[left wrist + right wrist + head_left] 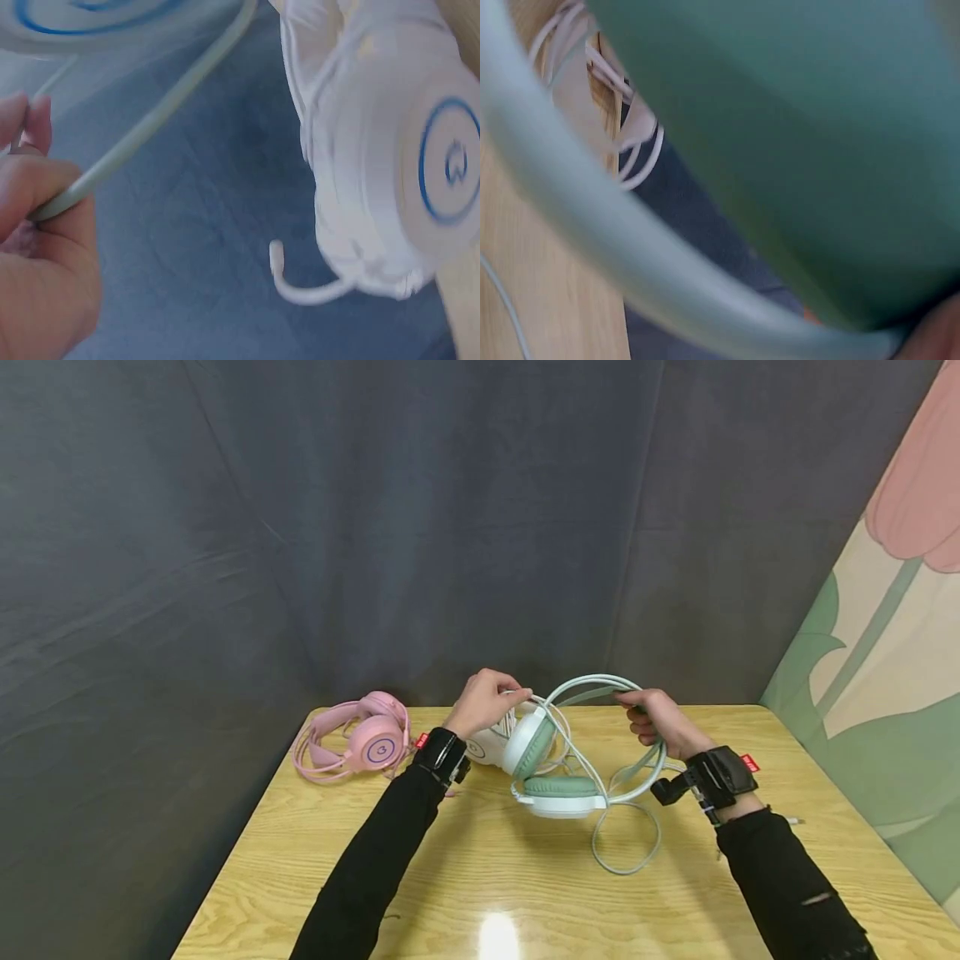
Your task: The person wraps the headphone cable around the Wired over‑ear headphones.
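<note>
Mint-green and white headphones [562, 807] are held up over the table between both hands, earcups to the left and the headband arching to the right. My right hand [663, 720] grips the headband; in the right wrist view the green inner band [795, 150] and the pale outer tube [607, 217] fill much of the picture. My left hand [483, 702] pinches the pale headphone cable near the upper earcup; in the left wrist view a thick pale green cord [150, 124] runs into its curled fingers. A loop of thin cable [626, 870] hangs below the lower earcup.
White headphones [375, 165] with wound cable stand behind my left hand, partly hidden in the head view. Pink headphones [378, 747] rest at the table's back left. The wooden table [600, 918] meets a dark curtain [480, 527] behind and a flower-patterned panel [862, 693] at right.
</note>
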Tool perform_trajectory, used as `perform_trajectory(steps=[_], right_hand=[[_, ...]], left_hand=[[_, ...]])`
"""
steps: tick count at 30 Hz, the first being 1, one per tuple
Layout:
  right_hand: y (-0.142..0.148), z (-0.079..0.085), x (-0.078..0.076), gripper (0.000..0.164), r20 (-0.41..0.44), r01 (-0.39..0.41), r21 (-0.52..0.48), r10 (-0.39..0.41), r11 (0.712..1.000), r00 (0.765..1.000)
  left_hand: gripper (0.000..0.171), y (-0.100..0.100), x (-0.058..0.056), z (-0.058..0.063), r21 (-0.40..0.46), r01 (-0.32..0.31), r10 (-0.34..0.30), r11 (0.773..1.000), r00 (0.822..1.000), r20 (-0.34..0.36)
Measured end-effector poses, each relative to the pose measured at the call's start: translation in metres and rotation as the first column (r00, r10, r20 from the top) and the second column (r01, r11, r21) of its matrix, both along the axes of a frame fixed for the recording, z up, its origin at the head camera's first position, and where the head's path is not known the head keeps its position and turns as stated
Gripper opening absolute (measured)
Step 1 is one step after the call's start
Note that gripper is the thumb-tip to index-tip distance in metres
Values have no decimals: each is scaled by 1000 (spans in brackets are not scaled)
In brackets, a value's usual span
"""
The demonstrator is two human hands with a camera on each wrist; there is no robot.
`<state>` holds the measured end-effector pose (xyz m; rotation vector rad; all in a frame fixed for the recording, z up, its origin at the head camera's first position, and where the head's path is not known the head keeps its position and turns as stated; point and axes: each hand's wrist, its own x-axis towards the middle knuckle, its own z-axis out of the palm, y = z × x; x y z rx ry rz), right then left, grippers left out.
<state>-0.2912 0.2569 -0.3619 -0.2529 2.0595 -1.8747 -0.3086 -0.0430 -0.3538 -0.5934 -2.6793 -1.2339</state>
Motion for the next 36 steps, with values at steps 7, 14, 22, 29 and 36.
perform_trajectory(steps=[7, 14, 22, 29, 36], right_hand=[[17, 6, 0, 31, -81, 110, 5, -109, 994, 991], [42, 13, 0, 33, -104, 151, -114, -163, 982, 981], [42, 10, 2, 36, -73, 138, -132, -149, 981, 986], [24, 0, 3, 39, -123, 204, 2, -202, 979, 972], [7, -7, 0, 37, -97, 308, -111, -319, 945, 943]], left_hand=[[29, 9, 8, -7, 488, 166, -309, 857, 923, 229], [35, 34, 16, -1, 864, 34, -609, 502, 723, 325], [35, 41, 18, 12, 914, -40, -629, 403, 713, 308], [37, 32, 20, 14, 844, 63, -563, 533, 771, 298], [36, 36, 30, 7, 601, 182, -383, 778, 896, 224]])
